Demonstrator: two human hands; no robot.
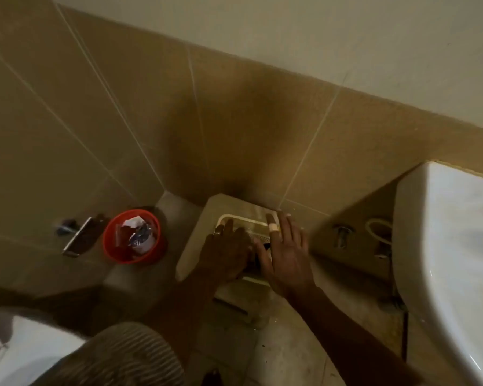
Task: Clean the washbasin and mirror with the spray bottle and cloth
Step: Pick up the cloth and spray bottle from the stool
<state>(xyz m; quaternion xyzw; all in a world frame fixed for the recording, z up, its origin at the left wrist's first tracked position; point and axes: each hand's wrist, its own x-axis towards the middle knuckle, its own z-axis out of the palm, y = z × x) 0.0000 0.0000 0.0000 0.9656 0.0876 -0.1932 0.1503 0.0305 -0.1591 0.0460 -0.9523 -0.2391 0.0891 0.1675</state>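
Tan wall tiles (123, 107) surround a low corner ledge (195, 246) holding a pale tray (251, 221). Your left hand (226, 254) and right hand (285, 254) reach into that tray, fingers spread and gripping nothing visible. The washbasin (452, 246) sits at right, untouched; no spray bottle, cloth or mirror is in view. Step in hand appears to be fetching supplies, so next locate and lift the bottle and cloth. 1 red bin (133, 236) stands left of the ledge

Bathroom: tiled walls (123, 93), white washbasin (444, 246), toilet (20, 358).
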